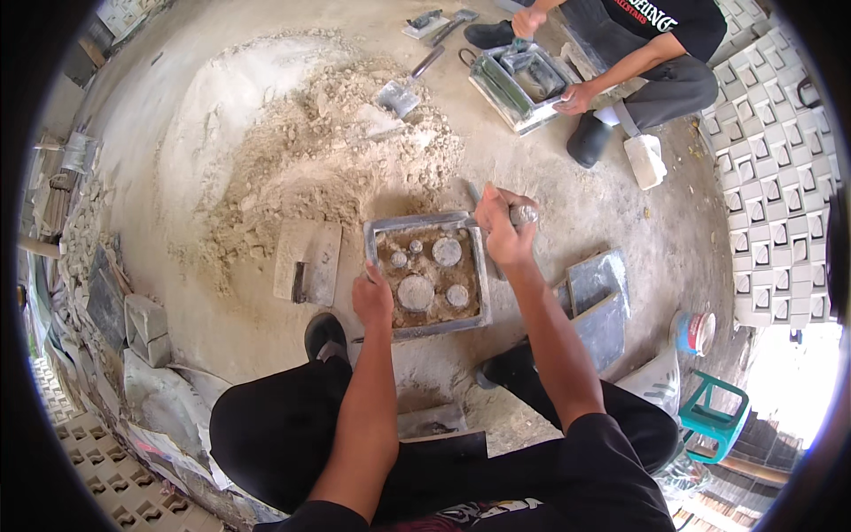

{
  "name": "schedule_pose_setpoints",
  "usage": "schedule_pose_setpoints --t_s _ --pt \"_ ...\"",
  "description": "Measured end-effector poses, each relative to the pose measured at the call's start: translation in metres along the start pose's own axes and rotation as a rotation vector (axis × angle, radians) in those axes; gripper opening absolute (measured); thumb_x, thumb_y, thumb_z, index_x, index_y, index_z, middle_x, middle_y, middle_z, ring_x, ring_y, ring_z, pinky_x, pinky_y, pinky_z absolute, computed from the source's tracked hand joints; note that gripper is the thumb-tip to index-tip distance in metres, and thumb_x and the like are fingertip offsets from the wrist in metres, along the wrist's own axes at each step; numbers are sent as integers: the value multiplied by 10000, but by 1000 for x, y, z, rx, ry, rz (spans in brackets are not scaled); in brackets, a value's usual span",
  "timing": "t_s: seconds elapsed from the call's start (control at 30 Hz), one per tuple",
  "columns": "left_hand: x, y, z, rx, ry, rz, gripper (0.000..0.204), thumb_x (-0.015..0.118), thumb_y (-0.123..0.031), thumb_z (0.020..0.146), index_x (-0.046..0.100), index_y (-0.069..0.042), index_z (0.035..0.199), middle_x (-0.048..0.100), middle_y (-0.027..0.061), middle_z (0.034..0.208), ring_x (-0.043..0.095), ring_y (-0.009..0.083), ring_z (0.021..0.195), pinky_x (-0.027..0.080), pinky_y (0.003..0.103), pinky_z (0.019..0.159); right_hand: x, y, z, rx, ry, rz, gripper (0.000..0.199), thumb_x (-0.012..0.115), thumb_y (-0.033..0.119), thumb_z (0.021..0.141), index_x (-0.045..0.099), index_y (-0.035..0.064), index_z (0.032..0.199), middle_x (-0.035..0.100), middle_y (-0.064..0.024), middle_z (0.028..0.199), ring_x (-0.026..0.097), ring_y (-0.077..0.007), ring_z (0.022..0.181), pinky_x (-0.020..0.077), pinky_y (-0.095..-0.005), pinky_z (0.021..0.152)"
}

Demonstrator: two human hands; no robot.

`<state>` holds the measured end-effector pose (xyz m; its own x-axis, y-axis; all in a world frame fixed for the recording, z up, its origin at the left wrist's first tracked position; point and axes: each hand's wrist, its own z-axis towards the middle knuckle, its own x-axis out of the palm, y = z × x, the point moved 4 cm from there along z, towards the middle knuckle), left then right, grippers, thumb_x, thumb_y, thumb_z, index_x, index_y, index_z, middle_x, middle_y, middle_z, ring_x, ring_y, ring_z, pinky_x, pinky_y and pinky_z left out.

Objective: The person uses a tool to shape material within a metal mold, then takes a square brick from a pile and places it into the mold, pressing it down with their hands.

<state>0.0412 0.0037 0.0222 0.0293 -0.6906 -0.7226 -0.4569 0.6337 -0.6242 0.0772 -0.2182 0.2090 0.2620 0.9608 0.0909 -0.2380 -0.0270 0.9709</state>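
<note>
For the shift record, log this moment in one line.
left grip: on frame, left side | right grip: holding tool | frame: brown fill, round pieces inside

soft, bright daylight; white glare burns out just right of the green plastic stool [712,418]. shadows are faint. above the stool, the stacked ventilation blocks [767,182] curve toward the black, purple-fringed fisheye rim.

Lettering in view

White letters [653,12], with smaller red ones below, stand on a co-worker's black shirt [700,31]. Print [492,512] on the wearer's shirt [589,483] is cut off, and the tub's [694,332] markings are too small to read.
</note>
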Motion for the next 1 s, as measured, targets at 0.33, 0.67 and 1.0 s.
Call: schedule_pose_setpoints --t_s 0.33,0.67,1.0 --pt "11 6 0 12 76 6 674 244 -474 971 660 50 894 622 285 898 572 463 904 422 534 805 -18 -26 8 78 -199 44 439 513 137 938 386 105 519 376 59 494 322 -42 446 215 -251 414" --pt "2 3 2 156 -40 -77 503 291 -389 981 559 34 1023 606 291 921 553 471 913 427 526 772 9 -15 16 127 -192 97 411 541 169 930 413 68 553 381 66 504 337 -20 463 235 -244 411" --pt "7 0 -6 195 -37 11 450 326 -364 987 482 41 1105 623 280 848 596 459 794 459 531 695 27 -43 -1 -102 -183 32 377 540 130 931 426 69 577 411 60 564 341 -27 517 235 -246 442"
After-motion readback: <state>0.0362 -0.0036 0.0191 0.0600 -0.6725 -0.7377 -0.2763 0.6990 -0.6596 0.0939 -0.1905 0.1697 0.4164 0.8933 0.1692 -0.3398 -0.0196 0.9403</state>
